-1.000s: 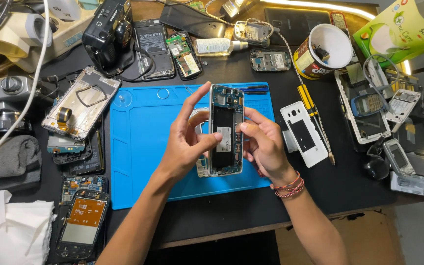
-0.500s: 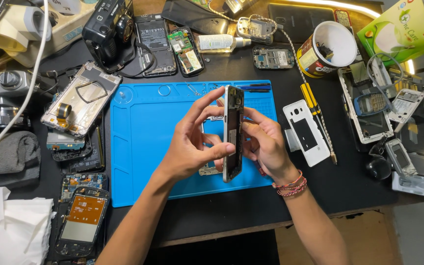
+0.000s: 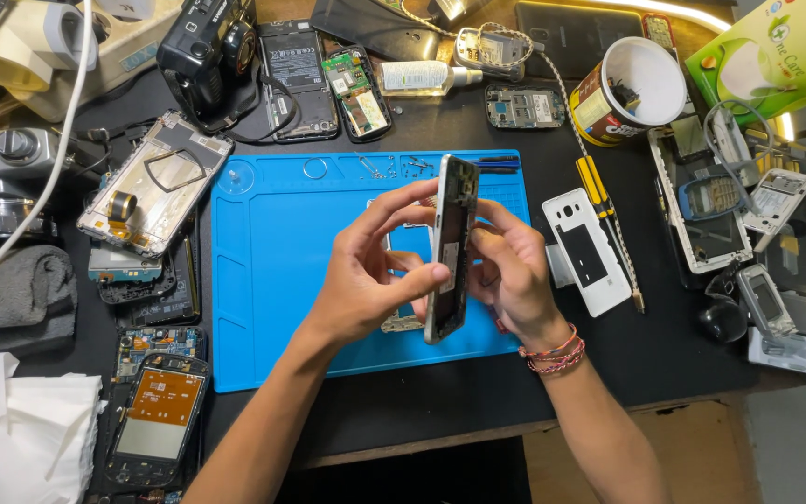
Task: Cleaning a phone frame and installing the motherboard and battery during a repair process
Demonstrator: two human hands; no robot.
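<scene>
Both my hands hold an opened smartphone (image 3: 451, 245) on edge above the blue work mat (image 3: 272, 271). Its thin side faces me, with the inner parts turned to the right. My left hand (image 3: 370, 271) grips the phone's left face, thumb near the lower edge. My right hand (image 3: 507, 266), with bead bracelets on the wrist, supports it from the right. A small metal piece (image 3: 401, 324) lies on the mat under my left hand.
A white back cover (image 3: 588, 247) and a yellow-handled screwdriver (image 3: 599, 191) lie right of the mat. Phone frames (image 3: 156, 182), circuit boards, a battery (image 3: 296, 70), a camera (image 3: 205, 47), a cup (image 3: 629, 89) and white tissues (image 3: 20, 439) crowd the black desk.
The phone lay flat with its open back facing me; my hands have turned it up onto its edge and lifted it slightly.
</scene>
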